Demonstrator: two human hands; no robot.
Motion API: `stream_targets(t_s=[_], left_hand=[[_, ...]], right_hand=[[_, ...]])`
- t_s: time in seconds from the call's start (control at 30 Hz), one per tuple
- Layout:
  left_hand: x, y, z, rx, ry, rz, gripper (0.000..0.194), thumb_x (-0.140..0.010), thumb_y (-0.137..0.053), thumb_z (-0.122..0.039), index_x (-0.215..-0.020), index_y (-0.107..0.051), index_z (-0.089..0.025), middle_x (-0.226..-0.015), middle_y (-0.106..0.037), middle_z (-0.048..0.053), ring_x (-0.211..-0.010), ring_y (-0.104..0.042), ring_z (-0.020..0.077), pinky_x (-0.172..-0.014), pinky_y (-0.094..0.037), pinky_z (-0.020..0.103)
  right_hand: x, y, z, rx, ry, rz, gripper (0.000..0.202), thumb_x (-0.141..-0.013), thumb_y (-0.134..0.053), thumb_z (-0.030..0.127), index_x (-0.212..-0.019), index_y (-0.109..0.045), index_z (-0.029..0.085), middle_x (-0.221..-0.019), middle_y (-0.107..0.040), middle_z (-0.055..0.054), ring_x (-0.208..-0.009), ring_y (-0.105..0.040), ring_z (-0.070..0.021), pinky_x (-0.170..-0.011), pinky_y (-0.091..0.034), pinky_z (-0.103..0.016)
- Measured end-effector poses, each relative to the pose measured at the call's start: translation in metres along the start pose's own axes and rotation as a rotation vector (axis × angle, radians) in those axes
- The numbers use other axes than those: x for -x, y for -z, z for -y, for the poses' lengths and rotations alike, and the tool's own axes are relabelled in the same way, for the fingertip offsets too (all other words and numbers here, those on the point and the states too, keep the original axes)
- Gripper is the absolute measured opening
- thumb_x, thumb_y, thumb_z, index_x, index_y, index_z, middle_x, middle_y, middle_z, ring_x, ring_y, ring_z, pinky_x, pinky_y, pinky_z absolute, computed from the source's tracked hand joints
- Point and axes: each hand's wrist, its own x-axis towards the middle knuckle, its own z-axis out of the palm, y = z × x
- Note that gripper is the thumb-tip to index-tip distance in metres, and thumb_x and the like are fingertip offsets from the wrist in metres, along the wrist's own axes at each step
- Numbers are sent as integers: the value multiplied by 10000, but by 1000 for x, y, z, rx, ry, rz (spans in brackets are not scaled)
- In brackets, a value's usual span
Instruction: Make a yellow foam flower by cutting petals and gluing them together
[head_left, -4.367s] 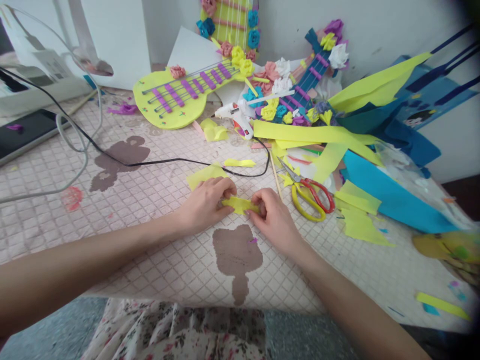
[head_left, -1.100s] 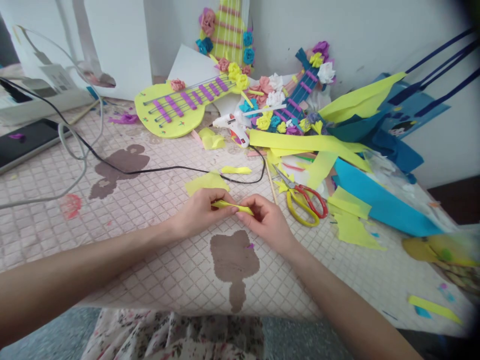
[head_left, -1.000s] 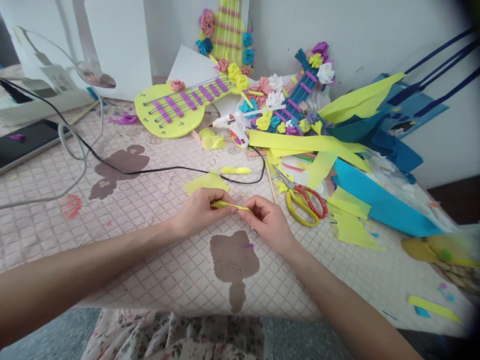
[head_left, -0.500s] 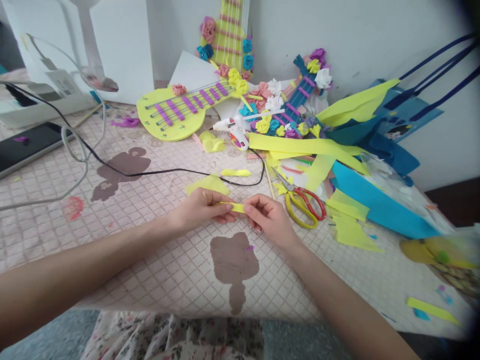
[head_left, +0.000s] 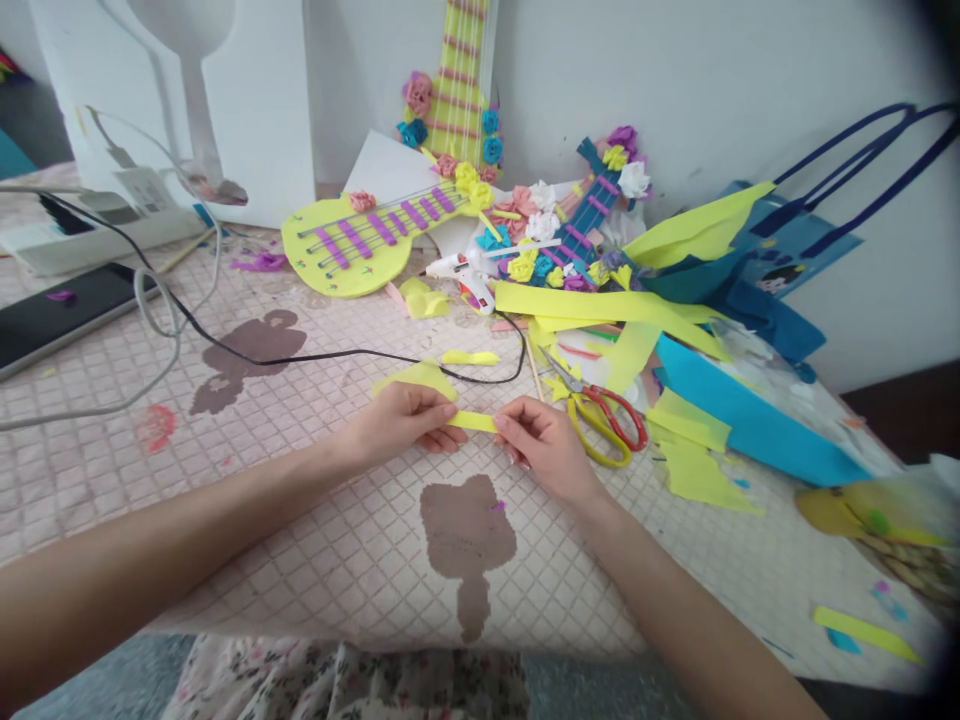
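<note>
A short yellow strip of crepe paper is stretched level between my hands, just above the tablecloth. My left hand pinches its left end between thumb and fingers. At the right end, my right hand pinches it the same way. Behind my left hand lies a yellow paper piece, partly covered by the hand. A smaller folded yellow strip rests a little farther back. To the right of my right hand are scissors with one red and one yellow handle.
A white glue gun lies mid-table, its black cord running left. Behind are a yellow paper guitar and a blue one with paper flowers. Blue paper lies right; a phone and power strip left.
More of the yellow strip shows between my hands, which are slightly farther apart. The whole view has shifted a little, with the table scene sitting lower in the picture.
</note>
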Motion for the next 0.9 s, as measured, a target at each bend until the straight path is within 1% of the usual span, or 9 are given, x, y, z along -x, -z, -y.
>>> stream_targets(t_s=[0.1, 0.23, 0.4, 0.5, 0.57, 0.63, 0.73, 0.83, 0.9], left_hand=[[0, 1, -3, -130, -104, -53, 159, -806, -601, -294, -797, -628, -137, -683, -676, 22, -598, -614, 95, -578, -503, 202], [1, 5, -8, -338, -227, -99, 216, -794, -600, -329, -684, -606, -143, -536, -544, -22, -469, -455, 61, -420, -342, 163], [-2, 11, -3, -339, -204, -66, 238, -798, -583, -369, -711, -614, -150, -542, -528, -21, -453, -430, 65, -421, -329, 180], [-4, 13, -1, -322, -188, -61, 225, -792, -590, -369, -722, -614, -156, -540, -517, -26, -448, -428, 67, -416, -315, 181], [-5, 13, -2, -311, -188, -72, 214, -790, -591, -355, -712, -612, -157, -537, -517, -26, -448, -426, 66, -411, -305, 179], [-7, 13, -6, -305, -177, -97, 199, -789, -593, -333, -702, -611, -154, -531, -525, -23, -455, -439, 68, -414, -308, 177], [-16, 8, -17, -298, -168, -123, 157, -781, -609, -289, -710, -620, -150, -534, -545, -18, -481, -476, 74, -449, -353, 184], [-36, -8, -32, -241, -158, -131, 128, -784, -606, -222, -684, -613, -143, -527, -557, -15, -482, -493, 67, -483, -400, 187], [-56, -25, -41, -173, -127, -130, 145, -793, -593, -187, -657, -596, -136, -515, -550, -16, -473, -497, 61, -488, -420, 181]], right_hand=[[-1, 1, 0, -4, 2, -7, 233, -807, -603, 419, -764, -578, 192, -619, -568, 25, -443, -422, -61, -378, -315, -182], [-3, 4, -1, -30, -10, 3, 244, -797, -606, 432, -775, -583, 190, -623, -575, 23, -437, -422, -64, -373, -323, -185], [-3, 0, -2, -43, -6, -4, 254, -802, -590, 440, -818, -592, 187, -646, -607, 6, -446, -445, -70, -375, -342, -187], [-4, 4, 1, 44, 28, -13, 255, -830, -544, 439, -821, -591, 189, -649, -614, 1, -438, -451, -78, -384, -351, -203], [-5, 19, 5, 211, 106, -82, 248, -855, -507, 423, -839, -595, 192, -667, -619, -5, -469, -484, -93, -444, -396, -228], [-5, 44, 7, 456, 203, -222, 213, -849, -519, 396, -860, -596, 197, -714, -626, -14, -563, -541, -122, -550, -442, -264], [-3, 89, 3, 768, 184, -419, 211, -786, -591, 399, -856, -559, 202, -748, -612, -23, -649, -565, -165, -607, -444, -300], [0, 121, -9, 1004, 59, -386, 321, -683, -674, 438, -820, -496, 209, -797, -584, -30, -676, -555, -183, -575, -409, -292], [0, 128, -16, 1076, 3, -322, 346, -672, -673, 450, -805, -457, 215, -786, -565, -23, -665, -545, -182, -556, -385, -282]])
